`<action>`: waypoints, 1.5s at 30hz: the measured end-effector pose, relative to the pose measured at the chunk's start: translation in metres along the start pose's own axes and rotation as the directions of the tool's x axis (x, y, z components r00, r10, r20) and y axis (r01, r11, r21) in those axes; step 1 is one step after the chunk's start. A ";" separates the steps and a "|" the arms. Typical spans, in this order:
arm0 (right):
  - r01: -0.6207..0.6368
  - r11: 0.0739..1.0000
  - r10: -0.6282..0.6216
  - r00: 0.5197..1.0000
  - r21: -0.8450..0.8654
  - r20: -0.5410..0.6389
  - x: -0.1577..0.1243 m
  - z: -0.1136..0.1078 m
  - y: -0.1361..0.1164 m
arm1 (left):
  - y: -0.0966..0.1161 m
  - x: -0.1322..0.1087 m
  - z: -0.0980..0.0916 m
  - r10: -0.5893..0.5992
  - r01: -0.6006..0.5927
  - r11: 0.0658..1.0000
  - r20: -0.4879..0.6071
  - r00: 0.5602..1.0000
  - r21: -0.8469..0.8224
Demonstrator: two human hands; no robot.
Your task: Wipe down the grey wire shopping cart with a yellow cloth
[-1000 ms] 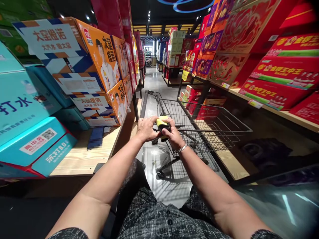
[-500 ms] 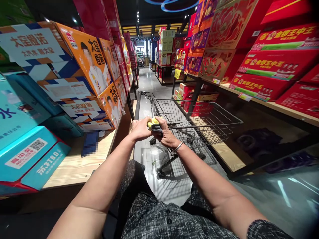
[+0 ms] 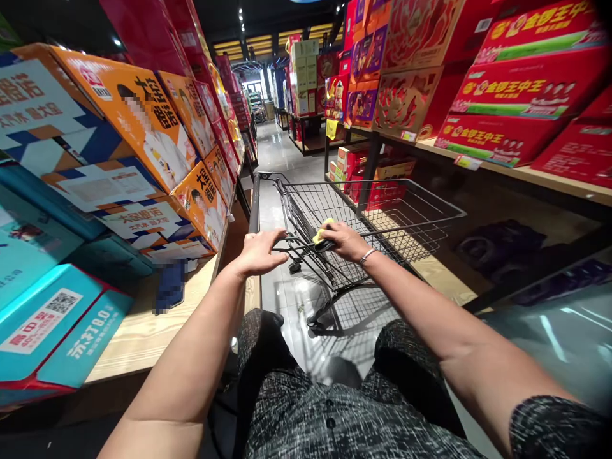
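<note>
A black wire shopping cart (image 3: 329,186) stands in front of me, turned sideways, with bare wire showing inside its basket. My left hand (image 3: 261,252) is closed over the near end of the cart's handle bar (image 3: 255,207), thumb and fingers on either side of the frame. In my right hand (image 3: 349,242) is a yellow cloth (image 3: 322,231) with a dark grey side, bunched under the fingers. That cloth is pressed on the cart's near top rim, to the right of my left hand. Part of it is hidden by my fingers.
Orange drink cartons (image 3: 138,121) and turquoise boxes (image 3: 62,325) are stacked on a wooden shelf at left, where a dark blue phone-like item (image 3: 169,287) lies. Red cartons (image 3: 511,95) fill the right shelf. A tiled aisle (image 3: 275,146) runs ahead between displays.
My hands have come apart. The right hand has moved right along the cart rim with the cloth, and the left has let go of the cloth and rests on the handle.
</note>
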State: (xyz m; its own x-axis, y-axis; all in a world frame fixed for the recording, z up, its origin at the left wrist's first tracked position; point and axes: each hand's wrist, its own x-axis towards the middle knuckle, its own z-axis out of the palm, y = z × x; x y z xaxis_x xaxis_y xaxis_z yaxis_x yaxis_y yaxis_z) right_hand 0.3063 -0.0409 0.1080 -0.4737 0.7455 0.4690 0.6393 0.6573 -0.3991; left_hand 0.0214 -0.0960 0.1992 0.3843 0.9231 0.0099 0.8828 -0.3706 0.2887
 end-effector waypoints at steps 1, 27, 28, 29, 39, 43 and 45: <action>-0.029 0.998 0.031 0.999 -0.049 0.033 -0.007 -0.008 0.017 | 0.003 0.001 0.003 -0.018 0.019 0.998 -0.021 1.000 0.064; -0.166 0.946 0.205 0.972 -0.277 0.117 -0.011 -0.004 -0.003 | -0.061 0.055 0.010 -0.229 0.296 0.946 -0.373 0.899 0.134; -0.145 0.955 0.190 0.969 -0.257 0.158 -0.005 -0.005 -0.003 | -0.063 0.058 0.009 -0.205 0.278 0.950 -0.392 0.897 0.140; -0.126 0.967 0.171 0.964 -0.221 0.202 0.002 -0.005 -0.002 | -0.062 0.061 0.009 -0.173 0.251 0.957 -0.412 0.895 0.144; -0.140 0.989 0.118 0.947 0.054 0.298 0.049 0.030 -0.001 | -0.064 0.081 0.049 0.025 0.033 0.958 -0.198 0.980 0.285; -0.167 0.983 0.143 0.956 0.074 0.254 0.049 0.034 -0.003 | -0.074 0.087 0.058 0.045 0.051 0.937 -0.264 0.963 0.346; -0.197 0.974 0.156 0.941 0.112 0.301 0.053 0.032 -0.004 | -0.075 0.090 0.059 0.029 0.063 0.939 -0.261 0.965 0.339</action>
State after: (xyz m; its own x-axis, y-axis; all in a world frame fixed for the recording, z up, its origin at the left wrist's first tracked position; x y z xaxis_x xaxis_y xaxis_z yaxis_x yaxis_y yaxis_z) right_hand 0.2587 -0.0009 0.1089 -0.5283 0.8370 0.1424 0.6482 0.5059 -0.5691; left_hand 0.0052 0.0087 0.1219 0.3261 0.9065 0.2682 0.9445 -0.3241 -0.0530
